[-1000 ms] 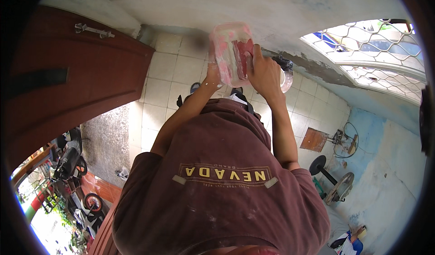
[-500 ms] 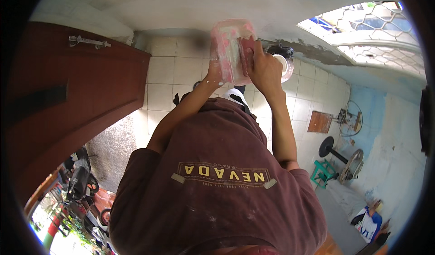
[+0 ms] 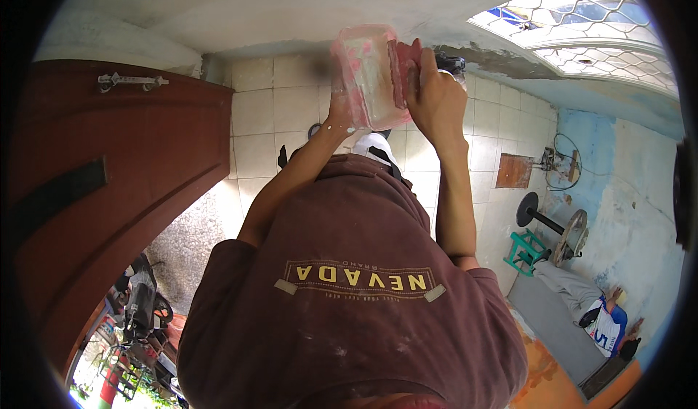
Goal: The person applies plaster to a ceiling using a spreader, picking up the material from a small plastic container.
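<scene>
My left hand (image 3: pixel 340 114) grips a clear plastic tub (image 3: pixel 356 107) from its left side, its fingers mostly hidden behind it. Pale whitish paste (image 3: pixel 374 82) coats the inside of the tub, with pink smears along its walls. In my right hand (image 3: pixel 440 103) is a flat reddish scraper (image 3: pixel 409 63), pinched between thumb and fingers. The scraper's straight edge lies at the tub's right side, over the paste. Both hands are raised in front of me, close to the wall.
Ahead stands a patchy plastered wall (image 3: pixel 276 16), with a grilled window (image 3: pixel 582 27) at right. A brown door (image 3: pixel 138 133) fills the left. A dark object (image 3: pixel 451 62) sits beyond my right hand. At lower right are a green stool (image 3: pixel 525 253) and a person lying down (image 3: pixel 603 325).
The scraper has shifted from inside the tub toward its right side, my right hand moving slightly right. The tub has moved a little left. My view has also shifted.
</scene>
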Demonstrator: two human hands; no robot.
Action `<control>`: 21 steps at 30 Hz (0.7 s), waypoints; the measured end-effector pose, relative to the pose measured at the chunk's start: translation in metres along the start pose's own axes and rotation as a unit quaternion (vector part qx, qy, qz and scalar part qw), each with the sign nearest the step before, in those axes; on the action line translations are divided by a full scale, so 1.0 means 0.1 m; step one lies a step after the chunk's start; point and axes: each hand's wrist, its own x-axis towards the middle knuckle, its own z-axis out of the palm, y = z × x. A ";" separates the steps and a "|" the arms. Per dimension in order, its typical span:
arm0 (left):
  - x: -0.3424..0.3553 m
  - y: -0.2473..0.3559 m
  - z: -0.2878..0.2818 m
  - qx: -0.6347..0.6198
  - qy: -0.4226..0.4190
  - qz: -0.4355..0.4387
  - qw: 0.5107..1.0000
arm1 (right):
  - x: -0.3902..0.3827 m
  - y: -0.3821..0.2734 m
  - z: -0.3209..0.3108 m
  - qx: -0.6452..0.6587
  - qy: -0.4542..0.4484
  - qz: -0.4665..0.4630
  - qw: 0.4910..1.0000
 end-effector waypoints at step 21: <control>-0.13 0.25 -0.11 0.059 0.038 0.063 0.996 | 0.03 -0.15 0.39 0.016 0.022 -0.091 0.995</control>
